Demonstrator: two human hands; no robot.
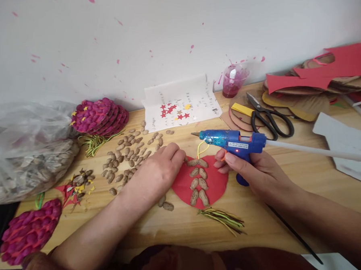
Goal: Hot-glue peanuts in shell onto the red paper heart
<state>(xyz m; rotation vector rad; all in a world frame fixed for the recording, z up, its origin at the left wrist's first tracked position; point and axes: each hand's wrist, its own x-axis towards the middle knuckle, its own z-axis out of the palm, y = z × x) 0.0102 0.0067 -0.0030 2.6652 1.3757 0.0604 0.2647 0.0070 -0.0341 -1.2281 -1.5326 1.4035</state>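
My right hand (pixel 251 169) grips a blue hot glue gun (pixel 233 142) by its handle, with the nozzle pointing left and a white glue stick sticking out to the right. Below the nozzle lies a red paper shape (pixel 217 185) with several peanut shells (pixel 198 184) stuck on in two columns and a yellow loop at its top. My left hand (pixel 160 168) rests with curled fingers at the red shape's upper left edge, touching the topmost shells. What its fingertips hold is hidden.
Loose peanut shells (pixel 128 154) lie scattered to the left. A plastic bag of shells (pixel 24 159), magenta shell ornaments (pixel 99 116) (pixel 30 230), scissors (pixel 270 117), a star sheet (pixel 180 102), a pink cup (pixel 233 79), red card pieces (pixel 323 72) and green-yellow strands (pixel 224 220) surround the work.
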